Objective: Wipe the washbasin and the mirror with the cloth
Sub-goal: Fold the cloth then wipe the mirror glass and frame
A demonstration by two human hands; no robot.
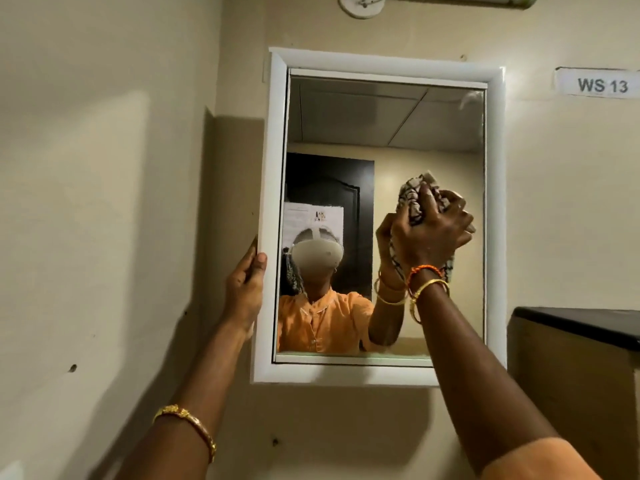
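A white-framed mirror (381,116) hangs on the beige wall in front of me. My right hand (431,233) grips a bunched black-and-white patterned cloth (414,195) and holds it against the glass on the mirror's right side, about halfway up. My left hand (244,285) holds the mirror's left frame edge, thumb on the front and fingers behind it. The glass reflects a person in an orange top with a headset. The washbasin is out of view.
A dark-topped cabinet (581,327) stands against the wall at the lower right, close to the mirror's corner. A "WS 13" label (601,85) is stuck on the wall at the upper right. A round fitting (362,5) sits above the mirror.
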